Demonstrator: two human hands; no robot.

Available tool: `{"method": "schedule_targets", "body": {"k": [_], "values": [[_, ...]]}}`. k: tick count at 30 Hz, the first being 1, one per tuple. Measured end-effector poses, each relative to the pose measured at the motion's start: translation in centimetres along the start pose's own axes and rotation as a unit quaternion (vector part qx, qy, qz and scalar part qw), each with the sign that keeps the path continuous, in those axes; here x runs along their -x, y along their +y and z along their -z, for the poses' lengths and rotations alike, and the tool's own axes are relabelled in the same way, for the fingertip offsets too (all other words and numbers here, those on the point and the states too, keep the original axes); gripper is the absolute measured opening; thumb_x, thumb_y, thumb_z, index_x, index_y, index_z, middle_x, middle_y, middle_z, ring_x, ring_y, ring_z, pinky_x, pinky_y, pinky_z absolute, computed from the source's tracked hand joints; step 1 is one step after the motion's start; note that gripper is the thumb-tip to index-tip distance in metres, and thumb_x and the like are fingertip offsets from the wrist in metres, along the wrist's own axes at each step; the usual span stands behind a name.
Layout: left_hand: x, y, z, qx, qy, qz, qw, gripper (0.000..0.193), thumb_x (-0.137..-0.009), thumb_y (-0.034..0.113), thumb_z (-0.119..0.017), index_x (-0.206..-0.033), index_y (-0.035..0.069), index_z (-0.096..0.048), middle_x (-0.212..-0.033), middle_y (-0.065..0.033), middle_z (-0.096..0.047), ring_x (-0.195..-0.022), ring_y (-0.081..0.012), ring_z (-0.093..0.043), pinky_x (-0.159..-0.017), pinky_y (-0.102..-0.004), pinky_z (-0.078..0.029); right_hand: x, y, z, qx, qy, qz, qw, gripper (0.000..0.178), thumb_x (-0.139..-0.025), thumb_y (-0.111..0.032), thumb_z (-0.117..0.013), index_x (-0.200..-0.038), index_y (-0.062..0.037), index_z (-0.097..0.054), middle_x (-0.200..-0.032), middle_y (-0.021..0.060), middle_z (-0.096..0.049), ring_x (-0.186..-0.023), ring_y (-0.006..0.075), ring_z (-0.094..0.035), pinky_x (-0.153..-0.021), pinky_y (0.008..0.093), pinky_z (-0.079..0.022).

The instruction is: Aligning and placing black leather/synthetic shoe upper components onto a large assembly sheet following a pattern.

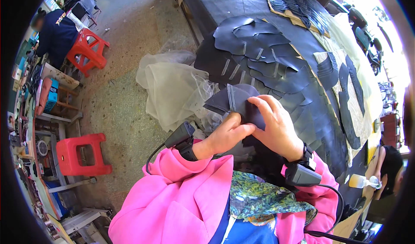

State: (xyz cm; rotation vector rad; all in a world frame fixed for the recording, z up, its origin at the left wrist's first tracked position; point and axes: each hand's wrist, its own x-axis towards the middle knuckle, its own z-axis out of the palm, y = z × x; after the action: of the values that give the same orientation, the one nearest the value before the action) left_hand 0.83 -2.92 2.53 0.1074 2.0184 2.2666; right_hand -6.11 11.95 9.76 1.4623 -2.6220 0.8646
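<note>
The dark piece (248,93) is held up in both hands, in front of the person's body and above the near edge of the counter (207,4). It is a thin, flexible-looking sheet, near black with a faint purple-grey cast where light catches it. Its outline is uneven: a pointed corner juts out on the left, while the upper edge rounds off toward the right. A narrow pale strip (231,98) with lengthwise lines runs across its left part, down toward the left fingers. The surface looks smooth and softly shiny, and it bends slightly in the grip. The left hand (228,134) pinches the lower edge, its fingers curled and partly hidden. The right hand (276,125) pinches the right side, fingertips bent over the surface. Just beyond lie overlapping dark cut pieces (268,71), several with similar pale strips. Crumpled translucent plastic (170,86) sits to the left.
</note>
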Motion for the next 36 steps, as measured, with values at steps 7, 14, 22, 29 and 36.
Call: {"method": "schedule_targets", "body": {"k": [7, 14, 22, 29, 36], "values": [[-0.5, 0.0, 0.4, 0.034, 0.044, -0.050, 0.997, 0.027, -0.086, 0.011, -0.054, -0.110, -0.002, -0.051, -0.089, -0.0030, -0.054, -0.079, -0.0091, -0.049, -0.068, -0.0244, -0.044, -0.5, 0.6, 0.1, -0.135, -0.016, -0.041, 0.990, 0.047, -0.068, -0.004, -0.063, -0.113, -0.0030, -0.051, -0.103, 0.0146, -0.052, -0.097, 0.0323, -0.053, -0.083, 0.0366, -0.045], [-1.1, -0.5, 0.8, 0.033, 0.038, -0.097, 0.994, 0.027, -0.083, 0.007, -0.057, -0.108, 0.000, -0.052, -0.086, -0.0031, -0.055, -0.074, -0.0089, -0.050, -0.063, -0.0259, -0.044, 0.0, 1.1, 0.3, -0.208, -0.040, -0.071, 0.975, 0.035, -0.074, -0.003, -0.055, -0.109, -0.0015, -0.054, -0.103, 0.0150, -0.055, -0.094, 0.0305, -0.056, -0.081, 0.0341, -0.045], [-0.6, 0.9, 0.0, -0.147, 0.063, -0.135, 0.978, 0.021, -0.078, 0.005, -0.055, -0.098, -0.001, -0.052, -0.075, -0.0125, -0.056, -0.064, -0.0211, -0.055, -0.058, -0.0334, -0.044, -0.1, 0.2, -1.0, -0.008, -0.001, -0.025, 1.000, 0.028, -0.069, 0.000, -0.054, -0.096, -0.0023, -0.053, -0.084, 0.0125, -0.056, -0.078, 0.0325, -0.057, -0.066, 0.0404, -0.047], [0.5, 1.3, -0.4, -0.209, 0.041, -0.165, 0.963, 0.020, -0.078, 0.007, -0.054, -0.097, -0.001, -0.053, -0.073, -0.0205, -0.056, -0.069, -0.0400, -0.055, -0.059, -0.0418, -0.043, -0.4, 0.2, -0.6, 0.056, -0.013, 0.111, 0.992, 0.016, -0.068, -0.009, -0.058, -0.080, -0.0062, -0.047, -0.071, 0.0065, -0.048, -0.068, 0.0247, -0.054, -0.060, 0.0340, -0.044], [0.5, 0.5, 0.3, -0.141, 0.038, -0.097, 0.984, 0.041, -0.078, 0.002, -0.049, -0.119, -0.002, -0.042, -0.084, -0.0246, -0.057, -0.078, -0.0419, -0.056, -0.066, -0.0415, -0.045, -0.2, 0.4, 1.2, 0.142, -0.036, 0.150, 0.978, 0.016, -0.065, -0.015, -0.058, -0.076, -0.0094, -0.047, -0.068, 0.0023, -0.044, -0.063, 0.0189, -0.051, -0.056, 0.0314, -0.041]]}}
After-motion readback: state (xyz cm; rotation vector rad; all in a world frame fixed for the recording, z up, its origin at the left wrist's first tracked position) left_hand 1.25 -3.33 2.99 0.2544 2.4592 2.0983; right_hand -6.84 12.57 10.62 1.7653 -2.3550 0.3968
